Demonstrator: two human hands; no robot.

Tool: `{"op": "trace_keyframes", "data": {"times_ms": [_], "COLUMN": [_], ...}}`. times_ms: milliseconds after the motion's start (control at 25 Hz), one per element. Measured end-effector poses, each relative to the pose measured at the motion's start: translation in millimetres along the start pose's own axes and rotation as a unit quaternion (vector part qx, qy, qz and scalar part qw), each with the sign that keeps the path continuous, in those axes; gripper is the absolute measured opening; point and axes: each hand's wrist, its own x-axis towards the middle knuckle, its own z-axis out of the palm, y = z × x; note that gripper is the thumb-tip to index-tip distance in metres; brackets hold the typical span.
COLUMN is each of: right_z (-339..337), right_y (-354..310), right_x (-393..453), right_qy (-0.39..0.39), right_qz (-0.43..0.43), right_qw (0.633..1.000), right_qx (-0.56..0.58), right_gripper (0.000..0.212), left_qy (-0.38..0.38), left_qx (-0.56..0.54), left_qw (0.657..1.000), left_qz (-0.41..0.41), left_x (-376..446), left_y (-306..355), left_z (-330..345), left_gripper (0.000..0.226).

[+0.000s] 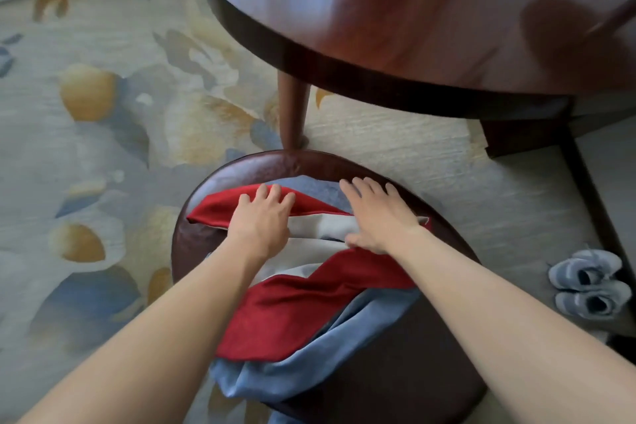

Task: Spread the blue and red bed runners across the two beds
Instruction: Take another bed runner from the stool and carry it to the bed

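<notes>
On top of a heap of cloth, both hands lie flat with the fingers spread. The left hand presses on a fold of the soft red bed runner, and its fingertips curl a little over the red edge. The right hand rests next to it, palm down, on the pale white underside of the cloth, with its fingers reaching onto the soft light blue bed runner. Neither hand is gripping anything; both are open and just pushing down.

Both bare arms come up from the bottom of the view to the heap. The red runner and the blue runner are bunched up together, not spread out. They sit on the round dark brown leather seat of a chair. The red one lies on top in a twisted band, and the blue one hangs off the near edge of the seat toward the floor.

Past the chair stands a big round shiny brown wooden table, with one thin leg touching down just beside the seat. A grey carpet with yellow and blue flowers covers the floor. A pair of grey-blue sneakers sits on the floor to the right, well apart from the chair.
</notes>
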Motion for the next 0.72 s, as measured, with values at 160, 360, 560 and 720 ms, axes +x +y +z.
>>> {"op": "trace_keyframes", "data": {"times_ms": [160, 360, 560, 720], "right_z": [33.4, 56.2, 28.4, -0.5], "right_y": [3.0, -9.5, -15.0, -21.6], "right_x": [39.8, 48.0, -2.0, -65.0], "right_qy": [-0.023, 0.006, 0.050, 0.051], "right_qz": [0.017, 0.015, -0.005, -0.035], "right_qw": [0.999, 0.997, 0.994, 0.993], "right_qx": [0.040, 0.077, 0.099, 0.104], "right_gripper": [0.111, 0.082, 0.054, 0.046], "left_qy": [-0.005, 0.070, 0.101, 0.093], "left_qx": [0.045, 0.006, -0.034, -0.041], "left_qw": [0.998, 0.997, 0.994, 0.994], "left_qz": [-0.032, 0.016, 0.021, 0.033], "left_x": [41.4, 49.7, 1.6, -59.3], "left_y": [-4.6, 10.3, 13.2, 32.9], "left_z": [36.2, 46.6, 17.2, -15.5], "left_gripper": [0.074, 0.035, 0.041, 0.043]}}
